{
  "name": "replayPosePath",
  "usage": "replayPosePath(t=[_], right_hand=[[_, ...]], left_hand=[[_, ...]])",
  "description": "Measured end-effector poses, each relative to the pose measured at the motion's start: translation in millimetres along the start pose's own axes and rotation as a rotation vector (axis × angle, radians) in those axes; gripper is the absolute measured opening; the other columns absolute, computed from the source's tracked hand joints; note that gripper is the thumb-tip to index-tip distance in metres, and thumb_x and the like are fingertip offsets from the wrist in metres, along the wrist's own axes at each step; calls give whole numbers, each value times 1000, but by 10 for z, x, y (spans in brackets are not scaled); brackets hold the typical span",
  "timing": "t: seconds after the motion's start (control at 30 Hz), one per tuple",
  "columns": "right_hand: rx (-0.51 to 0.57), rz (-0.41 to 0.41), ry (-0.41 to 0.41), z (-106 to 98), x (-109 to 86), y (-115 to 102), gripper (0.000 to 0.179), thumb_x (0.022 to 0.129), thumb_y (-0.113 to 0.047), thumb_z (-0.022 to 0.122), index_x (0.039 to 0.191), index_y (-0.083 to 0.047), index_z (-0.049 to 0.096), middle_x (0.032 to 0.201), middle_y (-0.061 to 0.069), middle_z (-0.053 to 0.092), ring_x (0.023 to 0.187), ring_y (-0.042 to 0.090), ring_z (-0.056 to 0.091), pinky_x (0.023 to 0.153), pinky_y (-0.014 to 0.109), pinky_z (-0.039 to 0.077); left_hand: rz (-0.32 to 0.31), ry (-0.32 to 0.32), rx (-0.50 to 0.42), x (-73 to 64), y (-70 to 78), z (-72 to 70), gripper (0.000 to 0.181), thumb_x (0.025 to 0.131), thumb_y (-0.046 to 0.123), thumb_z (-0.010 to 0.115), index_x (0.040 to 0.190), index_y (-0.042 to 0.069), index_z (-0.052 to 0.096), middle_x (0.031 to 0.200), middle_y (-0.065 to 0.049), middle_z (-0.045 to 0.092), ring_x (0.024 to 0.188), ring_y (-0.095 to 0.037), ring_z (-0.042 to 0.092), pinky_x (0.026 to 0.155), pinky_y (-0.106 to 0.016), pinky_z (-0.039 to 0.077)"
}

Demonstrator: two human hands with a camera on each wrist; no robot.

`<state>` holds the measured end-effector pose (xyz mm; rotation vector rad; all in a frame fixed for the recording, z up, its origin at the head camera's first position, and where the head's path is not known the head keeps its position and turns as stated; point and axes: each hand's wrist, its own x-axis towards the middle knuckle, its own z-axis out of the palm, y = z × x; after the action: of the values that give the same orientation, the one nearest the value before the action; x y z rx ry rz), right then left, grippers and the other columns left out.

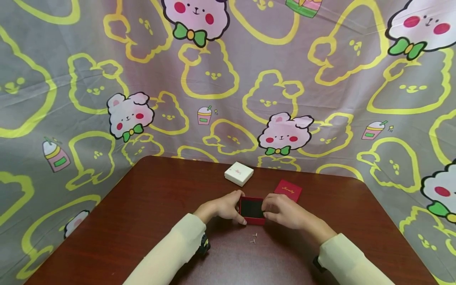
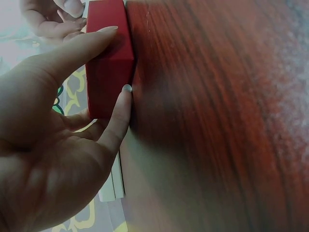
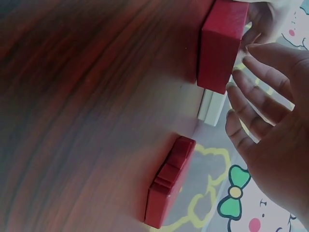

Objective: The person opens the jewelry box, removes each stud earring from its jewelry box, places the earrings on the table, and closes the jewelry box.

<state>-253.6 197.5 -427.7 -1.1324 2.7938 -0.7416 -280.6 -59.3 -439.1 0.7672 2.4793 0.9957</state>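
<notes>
An uncovered red jewelry box [image 1: 254, 221] with a black insert [image 1: 251, 208] sits on the table. My left hand [image 1: 228, 206] grips its left end, the thumb along the near wall, as the left wrist view also shows. At the right end, my right hand [image 1: 286, 211] has its loosely bent fingers at the rim, over the insert's edge. In the right wrist view those fingers [image 3: 260, 99] pinch nothing visible; whether they touch the insert I cannot tell. Two small stud earrings [image 1: 253, 238] lie just in front of the box.
The red lid [image 1: 287, 190] with gold lettering lies behind my right hand. Farther back stands a white box [image 1: 239, 173] with small pink lettering. A patterned curtain [image 1: 221, 107] hangs beyond the far edge of the brown table [image 1: 160, 198].
</notes>
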Motion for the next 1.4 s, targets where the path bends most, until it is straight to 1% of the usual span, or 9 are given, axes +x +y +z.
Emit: replayPosePath(t=[0.23,0.37,0.47,0.67,0.93,1.07,1.13,1.23,1.4], right_hand=[[-31,22,24,-37,-22,51,16,90,-17,77,106,-16,74,108,-6,64,99,12,60,89,39,54],[-46,41,55,-72,-37,71,18,90,-15,77,107,-16,73,114,-3,62,106,17,58,93,45,52],[-64,75,80,-98,-37,99,23,89,-15,78,110,-16,71,119,0,61,111,22,57,96,48,51],[-85,111,119,-128,-26,172,32,87,-15,79,118,-11,69,123,4,60,116,26,56,100,51,49],[-146,106,158,-135,-43,300,37,87,-14,80,121,-7,69,123,7,60,116,32,55,100,56,47],[-175,142,162,-136,-52,387,44,86,-16,81,126,-7,66,128,13,58,119,37,52,100,65,42],[-183,173,155,-137,-60,435,48,85,-18,82,129,-7,65,133,15,57,121,38,51,99,67,41],[-196,204,148,-140,-68,503,53,85,-20,82,132,-7,63,136,17,55,122,39,50,96,66,42],[-208,241,136,-144,-82,598,58,84,-24,83,134,-4,61,134,19,56,118,38,51,91,62,44]], left_hand=[[-3,3,3,-7,-1,-1,76,73,17,94,130,2,46,114,-7,50,100,-17,51,91,-34,44],[-5,0,0,-1,0,-4,77,73,17,94,131,1,46,115,-7,50,100,-17,51,92,-34,44],[-7,0,2,-2,3,-6,78,73,17,93,132,2,45,115,-6,50,100,-16,52,92,-33,45],[-14,-4,-4,-11,5,-8,78,74,17,93,133,2,45,115,-6,50,99,-16,52,91,-33,45],[-7,-4,-8,-12,-2,-9,75,73,16,93,130,3,46,114,-6,49,99,-17,52,90,-33,45],[-7,-6,-5,-8,-2,-13,75,73,17,93,130,3,46,114,-6,49,99,-17,52,90,-33,45],[-9,-7,-5,-11,2,-15,75,73,16,93,130,3,46,114,-6,49,99,-17,52,90,-33,45],[-8,-7,-4,-15,3,-15,75,73,16,93,130,3,46,114,-5,50,99,-17,52,89,-33,45],[-8,-7,-6,-18,-6,-8,75,73,16,93,130,3,46,114,-5,50,99,-18,53,90,-33,45]])
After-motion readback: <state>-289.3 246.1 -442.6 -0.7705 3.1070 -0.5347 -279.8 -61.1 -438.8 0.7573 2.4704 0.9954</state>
